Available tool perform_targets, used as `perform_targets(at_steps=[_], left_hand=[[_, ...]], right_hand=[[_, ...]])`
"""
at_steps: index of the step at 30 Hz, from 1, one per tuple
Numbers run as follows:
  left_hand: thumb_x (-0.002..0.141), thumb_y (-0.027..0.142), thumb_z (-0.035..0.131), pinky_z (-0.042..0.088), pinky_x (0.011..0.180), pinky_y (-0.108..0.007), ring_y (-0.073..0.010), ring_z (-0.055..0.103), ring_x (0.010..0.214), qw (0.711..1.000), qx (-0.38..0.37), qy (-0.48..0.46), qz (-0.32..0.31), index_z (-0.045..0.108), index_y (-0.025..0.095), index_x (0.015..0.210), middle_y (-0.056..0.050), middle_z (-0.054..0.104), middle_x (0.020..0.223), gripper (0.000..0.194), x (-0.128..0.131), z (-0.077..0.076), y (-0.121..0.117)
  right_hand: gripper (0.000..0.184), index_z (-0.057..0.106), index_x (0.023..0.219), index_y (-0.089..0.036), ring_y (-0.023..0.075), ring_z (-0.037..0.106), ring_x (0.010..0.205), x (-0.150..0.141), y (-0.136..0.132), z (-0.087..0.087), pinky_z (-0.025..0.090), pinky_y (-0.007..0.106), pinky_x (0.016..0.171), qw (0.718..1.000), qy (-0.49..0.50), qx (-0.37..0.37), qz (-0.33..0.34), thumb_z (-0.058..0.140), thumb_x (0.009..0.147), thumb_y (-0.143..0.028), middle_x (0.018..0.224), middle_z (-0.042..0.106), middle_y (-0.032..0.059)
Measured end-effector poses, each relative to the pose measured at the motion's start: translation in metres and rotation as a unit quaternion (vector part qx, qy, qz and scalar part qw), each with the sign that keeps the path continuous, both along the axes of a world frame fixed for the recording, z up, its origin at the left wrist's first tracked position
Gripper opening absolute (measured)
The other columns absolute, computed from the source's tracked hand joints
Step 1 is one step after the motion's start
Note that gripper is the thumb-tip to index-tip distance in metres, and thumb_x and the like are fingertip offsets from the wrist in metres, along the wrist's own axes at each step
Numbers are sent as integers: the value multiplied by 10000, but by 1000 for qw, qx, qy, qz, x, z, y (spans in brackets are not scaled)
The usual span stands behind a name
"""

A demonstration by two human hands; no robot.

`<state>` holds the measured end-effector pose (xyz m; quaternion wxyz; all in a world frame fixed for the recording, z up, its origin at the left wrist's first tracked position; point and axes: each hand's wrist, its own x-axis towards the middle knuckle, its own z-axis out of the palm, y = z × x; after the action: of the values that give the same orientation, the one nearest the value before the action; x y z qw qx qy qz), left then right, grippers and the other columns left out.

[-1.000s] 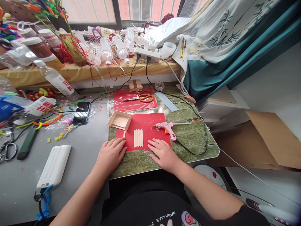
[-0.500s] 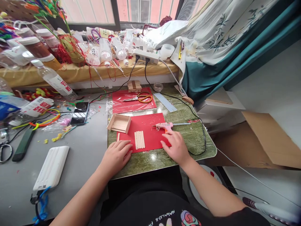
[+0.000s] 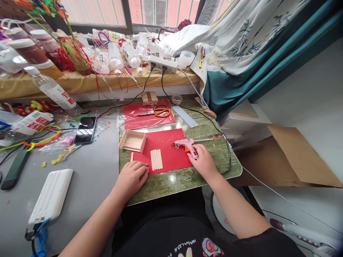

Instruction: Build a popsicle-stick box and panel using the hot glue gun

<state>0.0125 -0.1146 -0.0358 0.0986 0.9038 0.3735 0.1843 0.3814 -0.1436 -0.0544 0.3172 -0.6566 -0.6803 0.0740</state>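
Note:
My left hand (image 3: 133, 175) lies flat, fingers together, on the near left corner of a red sheet (image 3: 171, 146). A row of wooden craft sticks (image 3: 156, 159) lies side by side on that sheet, just right of the hand. A single stick (image 3: 132, 156) lies at the sheet's left edge. My right hand (image 3: 203, 162) rests at the handle of a pink glue gun (image 3: 187, 144), fingers curling onto it. A small box of craft sticks (image 3: 132, 140) stands at the sheet's far left corner.
Scissors (image 3: 157, 112) lie on a second red sheet (image 3: 134, 121) farther back, with a stick stack (image 3: 149, 97) behind. The glue gun's black cord (image 3: 227, 157) loops right. A phone (image 3: 85, 130), a white power bank (image 3: 50, 196) and bottles (image 3: 53, 91) crowd the grey table left.
My right hand slid from the red sheet's near edge to the right and forward, reaching the glue gun's handle. My left hand stayed put. The view shifted slightly right.

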Motion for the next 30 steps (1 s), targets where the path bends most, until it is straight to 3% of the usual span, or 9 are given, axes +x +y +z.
perform_targets(at_steps=[5, 14, 19, 30], left_hand=[[1037, 252, 547, 500, 914, -423, -218, 697, 1026, 1000, -9, -5, 1, 726, 245, 997, -37, 781, 1121, 184, 1, 0, 1], [1032, 247, 557, 492, 904, -414, -222, 698, 1014, 1000, -12, -9, 2, 711, 244, 967, -32, 778, 1099, 168, 2, -1, 1], [1025, 283, 581, 489, 901, -427, -232, 698, 1027, 1000, -4, -4, 0, 719, 250, 1009, -42, 776, 1105, 142, 2, 0, 0], [1051, 279, 555, 483, 910, -435, -228, 707, 1030, 1000, 12, -2, 7, 713, 261, 1026, -41, 780, 1129, 161, 1, -1, 0]], right_hand=[[177, 715, 1139, -248, 296, 716, 1056, 9, -17, 4, 600, 467, 955, 999, 20, 24, 40, 644, 1001, -332, 1141, 738, 111], [173, 784, 1117, -229, 284, 737, 1150, 10, -29, -11, 602, 485, 1038, 997, 24, 75, 27, 649, 1017, -275, 1254, 768, 123], [145, 750, 1094, -232, 301, 718, 1178, 13, -19, -10, 584, 506, 1044, 998, 25, 63, 13, 643, 1019, -293, 1224, 762, 125], [105, 681, 1044, -233, 290, 675, 1019, 12, 13, -3, 579, 460, 924, 998, 51, 44, 16, 610, 1019, -305, 1087, 693, 116]])
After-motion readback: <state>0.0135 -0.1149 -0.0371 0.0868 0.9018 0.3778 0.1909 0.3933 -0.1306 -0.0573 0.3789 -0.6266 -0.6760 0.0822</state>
